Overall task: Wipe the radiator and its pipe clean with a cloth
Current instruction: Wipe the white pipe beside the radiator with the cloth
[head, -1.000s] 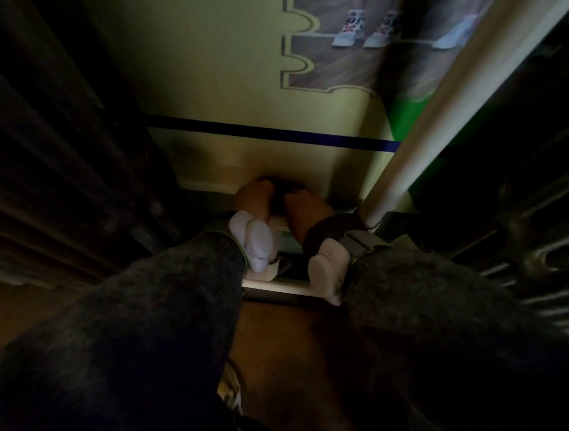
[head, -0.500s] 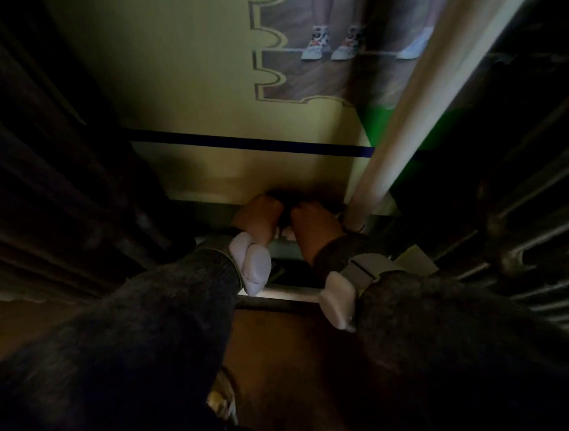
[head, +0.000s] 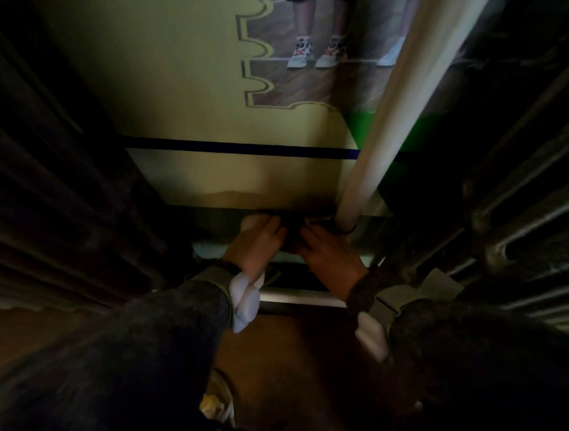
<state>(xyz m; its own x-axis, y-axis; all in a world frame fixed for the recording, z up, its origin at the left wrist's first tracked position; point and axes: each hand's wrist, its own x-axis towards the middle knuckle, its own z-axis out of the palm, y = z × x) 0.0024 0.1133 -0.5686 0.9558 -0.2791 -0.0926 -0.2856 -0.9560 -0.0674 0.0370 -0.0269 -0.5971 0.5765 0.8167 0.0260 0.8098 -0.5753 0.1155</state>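
Head view: the left hand (head: 256, 247) and right hand (head: 329, 255) reach side by side into the dark gap under the poster (head: 186, 69). Their fingertips sink into shadow, so I cannot tell whether either grip is spread or pinching. A pale scrap, seemingly the cloth (head: 253, 220), shows at the left fingertips. The white pipe (head: 383, 127) has its foot just at 1 o'clock of the right hand and rises toward 12. Grey ribs of the radiator (head: 533, 230) stand at 3 o'clock.
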